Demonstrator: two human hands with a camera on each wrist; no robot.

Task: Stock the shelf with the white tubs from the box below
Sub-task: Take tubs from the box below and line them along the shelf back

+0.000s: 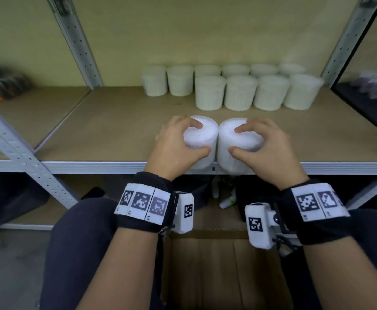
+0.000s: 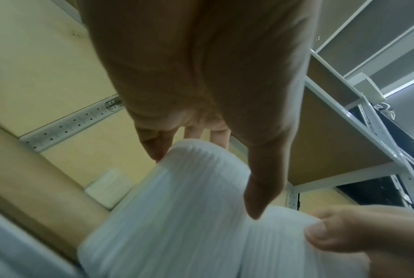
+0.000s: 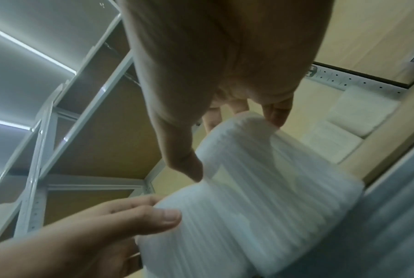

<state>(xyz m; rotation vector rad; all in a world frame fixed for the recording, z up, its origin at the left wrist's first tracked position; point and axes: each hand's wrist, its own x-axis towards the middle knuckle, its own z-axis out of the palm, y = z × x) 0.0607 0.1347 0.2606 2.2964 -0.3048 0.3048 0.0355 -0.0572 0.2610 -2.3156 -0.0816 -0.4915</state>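
1. The left hand (image 1: 176,144) grips the top of one white tub (image 1: 202,142), thumb on the near side and fingers curled over the far rim; the right hand (image 1: 262,146) holds a second tub (image 1: 234,146) the same way.
2. The head view shows both tubs upright, touching side by side at the front edge of the shelf (image 1: 116,130), above an open cardboard box (image 1: 223,271).
3. Only the head view shows ten more tubs (image 1: 241,92) in two rows at the back right of the shelf, well apart from the held pair.
4. The wrist views show the ribbed tub walls (image 2: 177,216) from below, with the upper shelves and metal uprights behind, which the head view lacks.
5. Both wrists wear black bands with printed markers (image 1: 141,203).
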